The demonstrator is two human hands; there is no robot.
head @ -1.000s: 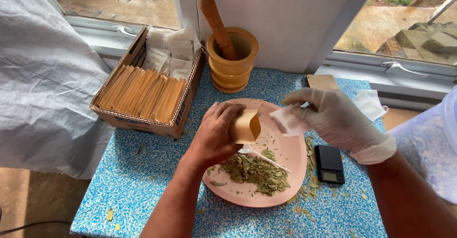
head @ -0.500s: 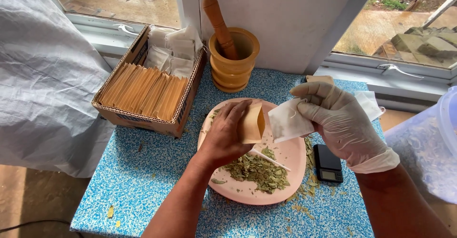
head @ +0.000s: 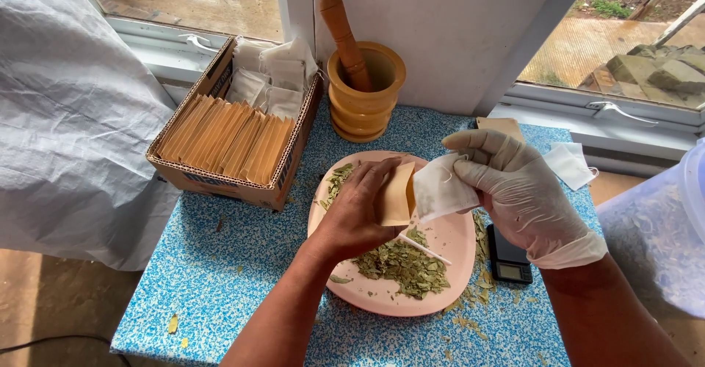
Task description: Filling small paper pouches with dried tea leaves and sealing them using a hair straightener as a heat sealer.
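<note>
My bare left hand grips a small brown paper envelope upright over a pink plate. In its white glove, my right hand pinches a white tea bag, whose edge touches the envelope's open side. Crushed dried green leaves lie heaped on the plate beneath both hands. A white plastic spoon rests on the plate, partly hidden by my left hand.
A cardboard box of brown envelopes and white tea bags stands at the back left. A wooden mortar with pestle is behind the plate. A small black scale lies right of the plate. Loose white bags lie far right.
My right hand has brought the white tea bag leftward until it meets the brown envelope. My left hand has tilted the envelope's opening toward it.
</note>
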